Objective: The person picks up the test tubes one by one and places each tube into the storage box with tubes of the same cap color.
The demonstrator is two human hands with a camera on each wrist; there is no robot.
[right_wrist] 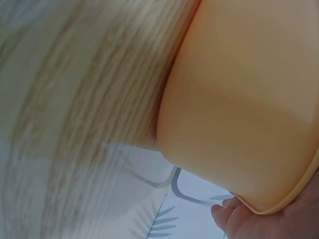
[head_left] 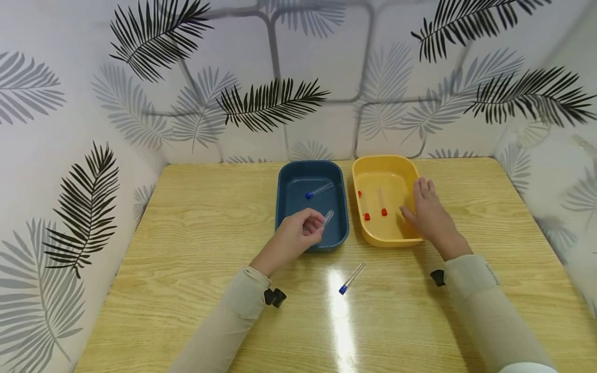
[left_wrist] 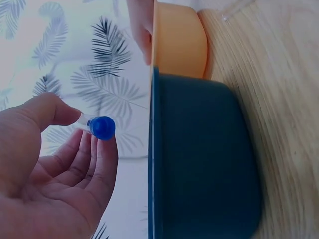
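My left hand [head_left: 295, 234] pinches a clear test tube [head_left: 328, 218] between thumb and fingers, over the near part of the blue bin [head_left: 281, 199]. In the left wrist view the tube's blue cap [left_wrist: 103, 128] faces the camera, level with the fingertips and above the bin's rim. Another blue-capped tube [head_left: 319, 190] lies inside that bin. My right hand [head_left: 434, 220] rests at the right rim of the yellow bin [head_left: 389, 242], fingers extended and thumb over the inside. Red-capped tubes [head_left: 382, 202] lie in the yellow bin.
A blue-capped tube [head_left: 352, 278] lies on the wooden table [head_left: 196, 233] in front of the bins, which stand side by side near the back edge. Behind the table hangs a leaf-patterned backdrop [head_left: 322, 57].
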